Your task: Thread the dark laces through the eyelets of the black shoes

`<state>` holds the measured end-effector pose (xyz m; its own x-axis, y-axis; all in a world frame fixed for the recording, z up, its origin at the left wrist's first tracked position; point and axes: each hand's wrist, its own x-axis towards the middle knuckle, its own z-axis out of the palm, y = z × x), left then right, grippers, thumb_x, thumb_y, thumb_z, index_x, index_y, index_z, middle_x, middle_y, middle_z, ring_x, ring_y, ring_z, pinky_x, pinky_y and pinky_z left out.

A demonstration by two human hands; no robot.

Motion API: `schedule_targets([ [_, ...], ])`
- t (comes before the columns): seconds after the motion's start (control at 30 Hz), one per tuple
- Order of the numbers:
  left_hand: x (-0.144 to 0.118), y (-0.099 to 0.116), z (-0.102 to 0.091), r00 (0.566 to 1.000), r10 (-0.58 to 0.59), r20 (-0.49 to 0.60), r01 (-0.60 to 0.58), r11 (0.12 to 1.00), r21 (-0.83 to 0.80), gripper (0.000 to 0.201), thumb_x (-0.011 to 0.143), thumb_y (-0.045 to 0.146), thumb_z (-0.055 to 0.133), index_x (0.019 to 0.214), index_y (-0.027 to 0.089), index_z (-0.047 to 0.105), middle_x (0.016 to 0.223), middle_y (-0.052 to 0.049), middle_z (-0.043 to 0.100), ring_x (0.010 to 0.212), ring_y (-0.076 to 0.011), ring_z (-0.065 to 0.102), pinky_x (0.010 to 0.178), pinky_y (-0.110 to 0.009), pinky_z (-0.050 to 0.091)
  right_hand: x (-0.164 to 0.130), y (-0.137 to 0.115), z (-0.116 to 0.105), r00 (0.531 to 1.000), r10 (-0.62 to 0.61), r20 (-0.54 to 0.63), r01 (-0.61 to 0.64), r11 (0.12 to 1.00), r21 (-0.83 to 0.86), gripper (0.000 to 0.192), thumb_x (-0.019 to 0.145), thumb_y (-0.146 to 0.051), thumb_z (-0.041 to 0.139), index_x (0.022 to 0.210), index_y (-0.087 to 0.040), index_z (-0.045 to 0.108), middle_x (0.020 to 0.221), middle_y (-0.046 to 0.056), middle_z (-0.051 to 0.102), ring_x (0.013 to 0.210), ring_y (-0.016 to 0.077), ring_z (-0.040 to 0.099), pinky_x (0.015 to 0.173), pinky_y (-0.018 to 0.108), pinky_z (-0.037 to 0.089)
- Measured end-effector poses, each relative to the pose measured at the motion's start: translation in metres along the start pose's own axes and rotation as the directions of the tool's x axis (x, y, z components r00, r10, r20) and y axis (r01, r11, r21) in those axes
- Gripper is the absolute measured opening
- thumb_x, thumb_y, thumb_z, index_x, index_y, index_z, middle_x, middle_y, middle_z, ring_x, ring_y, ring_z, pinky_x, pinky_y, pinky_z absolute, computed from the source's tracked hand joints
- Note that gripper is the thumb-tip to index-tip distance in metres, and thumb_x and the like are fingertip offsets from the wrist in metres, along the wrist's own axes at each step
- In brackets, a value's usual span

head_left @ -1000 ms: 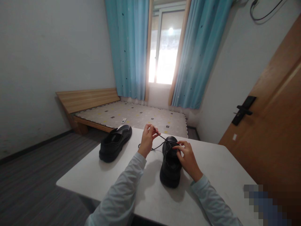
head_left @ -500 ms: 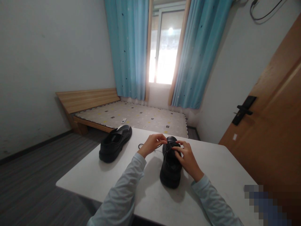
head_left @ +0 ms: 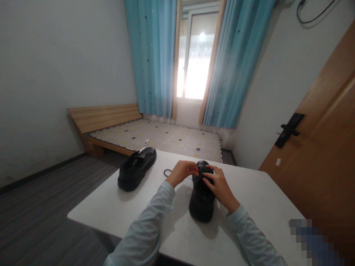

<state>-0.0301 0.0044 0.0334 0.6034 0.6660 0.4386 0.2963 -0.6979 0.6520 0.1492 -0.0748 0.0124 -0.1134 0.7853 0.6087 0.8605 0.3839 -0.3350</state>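
A black shoe (head_left: 202, 201) stands on the white table (head_left: 260, 199), toe pointing away from me. My left hand (head_left: 181, 172) is at its left side by the toe end, fingers pinched on the black shoelace (head_left: 167, 172), which loops out onto the table to the left. My right hand (head_left: 219, 186) rests on top of the shoe's lacing area, fingertips pressing the lace there. A second black shoe (head_left: 135, 169), without visible lace, lies apart at the table's far left corner.
Beyond the table stands a low wooden bed (head_left: 155, 136) with a patterned mattress. Blue curtains (head_left: 230, 62) frame a bright window. A wooden door (head_left: 318, 147) with a black handle is at the right. Grey floor lies to the left.
My left hand has come down from holding the lace stretched up and left, and now sits close against the shoe's toe end. The right hand has shifted slightly toward it.
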Motion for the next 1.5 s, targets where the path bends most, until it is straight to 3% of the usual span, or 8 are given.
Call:
schedule_targets([
  [0.43,0.001,-0.001,0.009,0.995,-0.015,-0.094,0.011,0.999,-0.052,0.019,0.070,0.037,0.068,0.067,0.019,0.070,0.067,-0.001,0.067,0.063,-0.0124,0.058,0.061,-0.021,0.041,0.002,-0.003,0.000,1.000,0.014,0.002,-0.014,1.000,0.026,0.014,0.079,-0.025,0.060,0.086,-0.024,0.072,0.116,0.010,0.055,0.107,0.0278,0.047,0.090,0.049,0.041],
  [0.6,-0.001,0.003,0.011,0.992,-0.089,-0.084,0.080,0.991,-0.105,0.023,0.067,0.041,0.070,0.070,0.018,0.069,0.062,0.000,0.066,0.060,-0.0126,0.059,0.057,-0.021,0.040,0.004,-0.003,0.001,1.000,0.027,0.000,-0.027,0.999,0.042,0.013,0.078,-0.025,0.061,0.082,-0.024,0.073,0.115,0.010,0.057,0.106,0.0280,0.047,0.089,0.049,0.041],
  [0.97,-0.001,0.005,0.015,0.984,-0.049,-0.172,0.051,0.999,0.009,0.032,0.066,0.051,0.068,0.062,0.019,0.068,0.064,-0.003,0.065,0.068,-0.0164,0.055,0.063,-0.026,0.038,0.007,-0.002,0.003,0.997,0.071,-0.035,-0.067,0.992,0.103,0.013,0.077,-0.027,0.062,0.075,-0.024,0.074,0.110,0.010,0.061,0.103,0.0272,0.051,0.089,0.047,0.042],
  [1.2,0.000,0.007,0.017,0.978,-0.107,-0.177,0.100,0.994,-0.047,0.035,0.064,0.052,0.069,0.065,0.017,0.065,0.064,-0.001,0.065,0.062,-0.0143,0.057,0.060,-0.024,0.039,0.006,-0.003,0.005,0.992,0.101,-0.077,-0.091,0.987,0.132,0.014,0.077,-0.031,0.063,0.072,-0.025,0.074,0.110,0.009,0.062,0.100,0.0275,0.053,0.089,0.048,0.042],
  [1.5,0.001,0.005,0.019,0.989,-0.046,-0.139,0.045,0.999,-0.005,0.034,0.072,0.051,0.062,0.065,0.017,0.063,0.067,-0.001,0.065,0.066,-0.0151,0.058,0.065,-0.025,0.040,0.004,-0.004,0.003,0.990,0.093,-0.110,-0.083,0.993,0.087,0.012,0.078,-0.029,0.063,0.074,-0.024,0.073,0.108,0.009,0.060,0.099,0.0267,0.051,0.088,0.046,0.042],
])
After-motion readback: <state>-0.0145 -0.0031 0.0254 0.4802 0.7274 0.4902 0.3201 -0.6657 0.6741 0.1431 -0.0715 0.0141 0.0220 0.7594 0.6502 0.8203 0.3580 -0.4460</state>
